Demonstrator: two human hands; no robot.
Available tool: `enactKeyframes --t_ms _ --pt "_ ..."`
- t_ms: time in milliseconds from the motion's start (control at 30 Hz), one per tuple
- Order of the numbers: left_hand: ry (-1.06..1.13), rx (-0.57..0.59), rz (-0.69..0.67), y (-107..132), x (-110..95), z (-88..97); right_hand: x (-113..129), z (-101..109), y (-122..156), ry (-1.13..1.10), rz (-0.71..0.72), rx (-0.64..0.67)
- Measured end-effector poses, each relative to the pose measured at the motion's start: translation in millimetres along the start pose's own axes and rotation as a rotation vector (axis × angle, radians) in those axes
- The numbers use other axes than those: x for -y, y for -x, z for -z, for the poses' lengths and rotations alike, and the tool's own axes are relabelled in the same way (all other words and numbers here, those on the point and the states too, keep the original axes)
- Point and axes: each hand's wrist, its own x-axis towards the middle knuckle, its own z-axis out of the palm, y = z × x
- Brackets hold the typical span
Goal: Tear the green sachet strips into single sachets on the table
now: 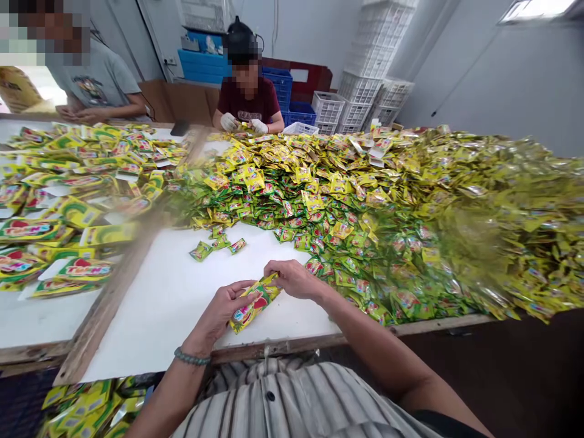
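Note:
Between my two hands, above the white tabletop (pixel 150 292), is a yellow and green printed packet (pixel 255 306), held at a slant. My left hand (pixel 227 309) grips its lower left part, with the thumb lying across the printed front. At the packet's upper right end, my right hand (pixel 292 278) has its fingers pinched together on the edge. Whether anything else is in those fingers I cannot tell. Several small green sachets (pixel 221 242) lie loose on the white surface beyond my hands.
A large heap of small yellow and green sachets (pixel 328 194) spreads behind and to the right. Left of a wooden divider (pixel 123 286) lie larger flat packets (pixel 75 213). Two people sit across the table, one wearing white gloves (pixel 259 126). White crates (pixel 365 79) are stacked behind.

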Motion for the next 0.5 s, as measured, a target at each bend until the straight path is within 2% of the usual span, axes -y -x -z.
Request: enactKeyframes --t_ms 67,200,267,500 --pt "0.015 0.006 -0.021 -2 0 -2.2 3 -4 -1 -0.047 -0.038 -0.041" --pt "0.069 -0.040 -0.102 -6 0 -5.1 4 -13 2 -0.081 -0.113 -0.356" --pt "0.085 -0.068 -0.133 -7 0 -5.8 5 -16 5 -0.067 -0.156 -0.440" --pt "0.063 -0.120 -0.205 -4 2 -8.4 19 -21 7 -0.054 -0.237 -0.371"
